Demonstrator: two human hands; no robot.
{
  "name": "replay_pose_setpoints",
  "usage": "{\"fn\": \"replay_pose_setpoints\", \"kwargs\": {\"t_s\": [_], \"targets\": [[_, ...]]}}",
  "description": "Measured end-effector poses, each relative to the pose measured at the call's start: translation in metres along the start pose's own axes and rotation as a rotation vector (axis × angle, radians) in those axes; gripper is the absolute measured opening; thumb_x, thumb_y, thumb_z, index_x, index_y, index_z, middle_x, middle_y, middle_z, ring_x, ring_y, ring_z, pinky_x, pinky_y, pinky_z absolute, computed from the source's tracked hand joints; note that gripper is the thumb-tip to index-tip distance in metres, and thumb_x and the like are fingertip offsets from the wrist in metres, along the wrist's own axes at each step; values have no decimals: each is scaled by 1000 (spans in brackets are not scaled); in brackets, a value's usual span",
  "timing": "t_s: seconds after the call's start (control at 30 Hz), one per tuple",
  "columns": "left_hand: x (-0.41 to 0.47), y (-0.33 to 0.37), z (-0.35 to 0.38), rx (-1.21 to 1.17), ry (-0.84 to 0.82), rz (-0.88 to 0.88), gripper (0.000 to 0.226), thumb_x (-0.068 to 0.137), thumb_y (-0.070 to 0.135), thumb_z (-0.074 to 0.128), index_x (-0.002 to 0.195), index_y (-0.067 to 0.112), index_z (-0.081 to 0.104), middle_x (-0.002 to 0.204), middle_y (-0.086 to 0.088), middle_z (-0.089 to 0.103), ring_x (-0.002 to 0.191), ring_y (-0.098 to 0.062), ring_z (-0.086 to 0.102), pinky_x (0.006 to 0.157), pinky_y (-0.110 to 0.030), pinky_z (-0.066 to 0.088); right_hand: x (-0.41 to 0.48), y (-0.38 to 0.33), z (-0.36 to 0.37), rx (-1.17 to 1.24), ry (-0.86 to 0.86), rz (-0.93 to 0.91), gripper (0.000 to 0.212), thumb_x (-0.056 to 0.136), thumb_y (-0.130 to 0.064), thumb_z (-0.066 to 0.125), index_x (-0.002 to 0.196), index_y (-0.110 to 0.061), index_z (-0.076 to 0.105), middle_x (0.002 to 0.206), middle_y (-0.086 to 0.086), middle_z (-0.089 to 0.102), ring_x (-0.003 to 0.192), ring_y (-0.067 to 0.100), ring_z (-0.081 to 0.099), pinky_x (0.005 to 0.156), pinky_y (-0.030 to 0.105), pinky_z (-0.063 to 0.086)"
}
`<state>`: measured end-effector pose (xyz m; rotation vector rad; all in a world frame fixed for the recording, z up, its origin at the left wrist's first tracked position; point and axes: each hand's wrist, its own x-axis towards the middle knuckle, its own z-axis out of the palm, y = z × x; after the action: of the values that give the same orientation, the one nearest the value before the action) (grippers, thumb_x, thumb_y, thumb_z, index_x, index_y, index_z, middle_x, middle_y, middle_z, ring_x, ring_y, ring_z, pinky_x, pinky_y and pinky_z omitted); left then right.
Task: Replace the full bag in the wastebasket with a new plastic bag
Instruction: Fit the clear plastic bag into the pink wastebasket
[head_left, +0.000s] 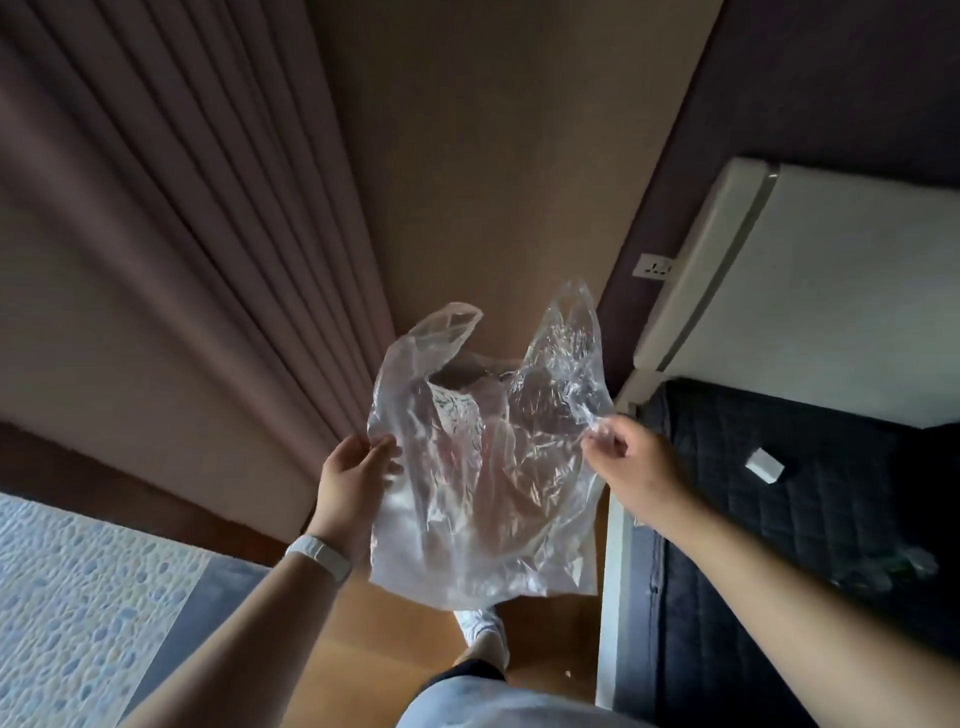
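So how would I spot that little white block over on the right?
Look right, to the black quilted surface beside the wooden floor. Toward its far end lies the small white rectangular block, the only bright, sharp-cornered thing on that dark fabric.

One plastic bag (483, 467), two hands (358, 478) (631, 457), one wristband (318, 556), one socket (655, 267), possibly one box (763, 464)

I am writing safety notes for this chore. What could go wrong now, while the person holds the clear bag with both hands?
1. The left hand and right hand pinch only the edges of the thin plastic bag; a hard pull apart might tear it or slip it free.
2. The bag partly hides the floor ahead, so the person might bump the bed edge beside it.
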<state>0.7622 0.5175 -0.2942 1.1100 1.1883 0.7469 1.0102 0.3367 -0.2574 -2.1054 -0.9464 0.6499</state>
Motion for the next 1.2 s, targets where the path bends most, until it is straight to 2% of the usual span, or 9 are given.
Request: {"fn": "replay_pose_setpoints", "kwargs": {"t_s": [0.17, 0.23, 0.33, 0.4, 0.5, 0.7, 0.87, 1.1, 1.2], "targets": [[75, 32, 32, -83, -24, -43, 11, 89, 15, 63, 94, 5, 66, 75, -7, 70, 64, -16, 64, 57, -28, 52, 89, -30, -20, -68, 39, -70, 8, 86, -37, 65, 79, -41, 63, 71, -9, 66, 61, 6, 60, 50, 20, 44], [100, 47, 40, -55, -24, -29, 19, 88, 16, 64, 97, -1, 64, 79, -13, 70, 67, -19, 65, 56, -29, 52, 116, -44, -25, -90, 65, -92, 17, 88, -26, 67, 82, -41, 64, 75, -8, 69, 69, 8, 63, 58, 23, 49], [129, 62, 45, -35, -2, 10, 19, 84, 14, 68, 94, -1, 62, 75, -8, 70, 63, -12, 66, 51, -22, 51, 149, -56, -21, -87, 46, -64, 7, 90, -25, 67, 96, -23, 70, 80, -1, 71, 74, 19, 67, 67, 38, 55], [145, 67, 42, -25, 23, -7, 21, 79, 15, 71, 93, 3, 61, 72, -3, 68, 62, -8, 65, 51, -20, 49, 172, -58, -16, -124, 19, -63, 12, 90, -28, 67, 95, -18, 70, 80, -7, 69, 75, 15, 66, 69, 38, 55], [166, 62, 33, 2, 47, -74, 23, 70, 21, 70, 91, 15, 65, 79, -5, 70, 72, -18, 66, 62, -33, 48, 211, -58, -6, -144, -72, -61, 17, 91, -37, 62, 92, -21, 66, 83, -9, 68, 78, 7, 64, 69, 32, 52], [193, 36, 28, -126, 279, -102, 30, 84, -11, 54, 92, 16, 67, 70, 1, 70, 60, -6, 64, 59, -19, 51, 299, -65, 33, -165, -250, -187, 13, 89, -28, 66, 82, -18, 64, 75, 0, 67, 73, 17, 65, 67, 36, 51], [219, 11, 41, -143, 447, -172, 16, 97, 3, 49, 96, 5, 65, 74, -6, 65, 54, -3, 62, 53, -13, 48, 379, -60, 72, -208, -464, -337, 24, 85, -30, 67, 65, -31, 53, 65, -19, 60, 63, -8, 56, 54, 7, 39], [226, -30, 97, -233, 754, -320, 19, 94, 2, 53, 85, 14, 64, 73, -4, 68, 53, -5, 62, 51, -16, 44, 475, -17, 117, -253, -773, -472, 4, 86, -25, 69, 87, -26, 65, 80, -9, 64, 72, 0, 57, 61, 2, 39], [224, -51, 124, -257, 815, -367, 20, 94, 0, 52, 83, 14, 61, 79, -6, 69, 59, -9, 64, 57, -22, 44, 494, 4, 134, -280, -833, -550, 14, 85, -23, 71, 98, -17, 71, 84, -7, 65, 76, 7, 57, 64, 1, 37]]}}
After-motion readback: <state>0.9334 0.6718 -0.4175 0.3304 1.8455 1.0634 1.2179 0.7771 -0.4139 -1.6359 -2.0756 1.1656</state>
